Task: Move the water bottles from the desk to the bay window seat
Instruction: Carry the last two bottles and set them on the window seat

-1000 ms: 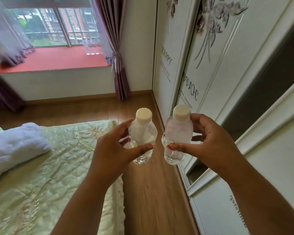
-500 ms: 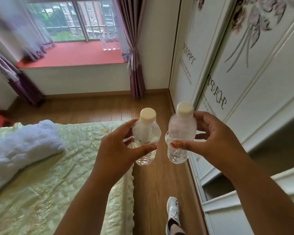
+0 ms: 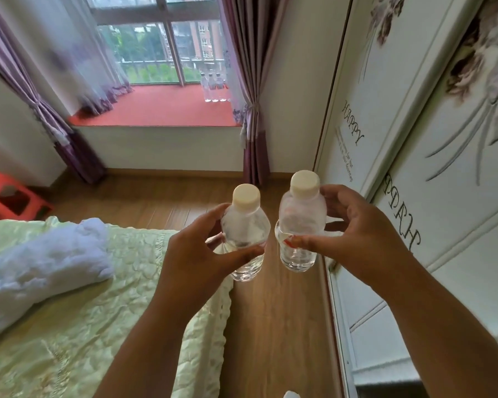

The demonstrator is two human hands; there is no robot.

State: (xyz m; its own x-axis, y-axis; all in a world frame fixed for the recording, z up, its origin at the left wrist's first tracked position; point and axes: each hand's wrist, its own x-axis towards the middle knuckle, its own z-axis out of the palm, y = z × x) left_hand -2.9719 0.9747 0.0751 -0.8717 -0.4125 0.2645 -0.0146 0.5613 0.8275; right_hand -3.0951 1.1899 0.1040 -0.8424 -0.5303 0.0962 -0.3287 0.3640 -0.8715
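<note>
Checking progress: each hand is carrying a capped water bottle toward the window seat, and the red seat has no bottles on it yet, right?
Not quite. The head view shows several bottles already standing on the red window seat, by the right curtain. The rest holds: left hand and right hand each carry a capped bottle.

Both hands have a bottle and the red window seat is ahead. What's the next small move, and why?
Probably keep walking forward along the wood floor between the bed and the wardrobe. The left hand and right hand each grip an upright capped bottle, the window seat is across the room, and the bottles already there stand at its right end, so head that way.
</note>
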